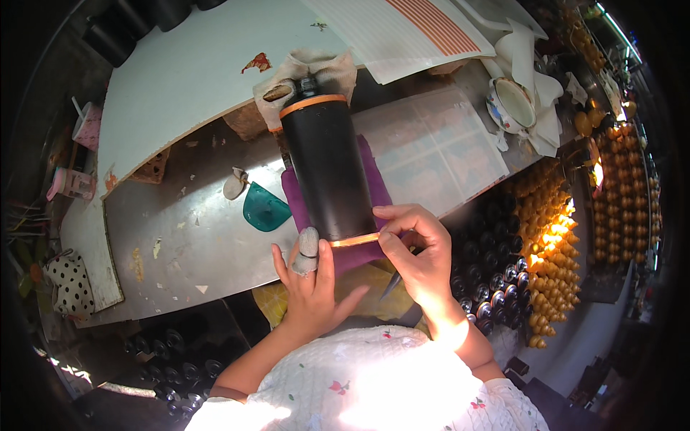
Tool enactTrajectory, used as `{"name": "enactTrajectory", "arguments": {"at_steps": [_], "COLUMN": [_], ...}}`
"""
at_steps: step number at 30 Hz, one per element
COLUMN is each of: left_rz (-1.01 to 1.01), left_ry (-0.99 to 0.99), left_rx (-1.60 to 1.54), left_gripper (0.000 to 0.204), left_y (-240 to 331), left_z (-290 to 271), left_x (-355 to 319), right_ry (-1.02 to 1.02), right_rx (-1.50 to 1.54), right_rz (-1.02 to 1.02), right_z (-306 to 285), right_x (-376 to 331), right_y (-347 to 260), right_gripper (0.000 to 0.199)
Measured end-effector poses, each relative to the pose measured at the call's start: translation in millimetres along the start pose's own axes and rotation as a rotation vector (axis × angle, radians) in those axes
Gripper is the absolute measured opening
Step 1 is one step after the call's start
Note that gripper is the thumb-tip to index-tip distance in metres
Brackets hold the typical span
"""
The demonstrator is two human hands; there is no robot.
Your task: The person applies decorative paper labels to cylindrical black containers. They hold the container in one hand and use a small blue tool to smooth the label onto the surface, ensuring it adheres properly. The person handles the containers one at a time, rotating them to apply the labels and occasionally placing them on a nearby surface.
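A black cylindrical vessel (327, 169) with a narrow neck at its far end lies on a purple cloth (370, 169). Orange bands circle it, one near the neck and one, a thin orange strip (353, 240), round the near end. My left hand (309, 291) has its fingers spread, with fingertips against the near end by the strip; a grey cloth wrap covers one finger. Thumb and forefinger of my right hand (420, 248) close at the strip's right end. A dark pointed tool (391, 285) sticks out below the right palm, its grip hidden.
On the metal table lie a teal scraper-like piece (265, 207) and a small pale pouch-like thing (234, 184). Striped sheets (424, 36) and an enamel cup (512, 105) are at the far right. Rows of gold gourd-shaped pieces (552, 280) stand right; a polka-dot cloth (70, 284) is left.
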State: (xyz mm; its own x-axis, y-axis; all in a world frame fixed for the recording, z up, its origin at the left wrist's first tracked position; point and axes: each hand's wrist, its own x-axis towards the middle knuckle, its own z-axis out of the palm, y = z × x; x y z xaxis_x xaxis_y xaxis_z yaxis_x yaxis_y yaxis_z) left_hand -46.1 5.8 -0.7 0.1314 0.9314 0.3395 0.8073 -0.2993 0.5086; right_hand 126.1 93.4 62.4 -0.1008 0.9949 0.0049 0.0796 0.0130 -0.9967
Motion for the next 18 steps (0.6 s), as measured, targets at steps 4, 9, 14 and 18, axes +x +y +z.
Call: {"name": "enactTrajectory", "arguments": {"at_steps": [4, 9, 14, 18], "left_rz": [0.027, 0.081, 0.17, 0.051], "left_ry": [0.026, 0.033, 0.105, 0.201], "left_rx": [0.065, 0.21, 0.112, 0.022], "left_gripper": [0.096, 0.084, 0.08, 0.089], "left_y": [4, 16, 17, 7], "left_z": [1, 1, 6, 4], "left_x": [5, 16, 21, 22], "right_ry": [-0.002, -0.015, -0.004, -0.01], "right_rx": [0.055, 0.081, 0.024, -0.054], "right_rz": [0.008, 0.008, -0.083, -0.077], "right_z": [0, -1, -3, -4], "right_x": [0, 1, 4, 6], "right_y": [5, 6, 6, 2], "right_gripper": [0.009, 0.008, 0.006, 0.006]}}
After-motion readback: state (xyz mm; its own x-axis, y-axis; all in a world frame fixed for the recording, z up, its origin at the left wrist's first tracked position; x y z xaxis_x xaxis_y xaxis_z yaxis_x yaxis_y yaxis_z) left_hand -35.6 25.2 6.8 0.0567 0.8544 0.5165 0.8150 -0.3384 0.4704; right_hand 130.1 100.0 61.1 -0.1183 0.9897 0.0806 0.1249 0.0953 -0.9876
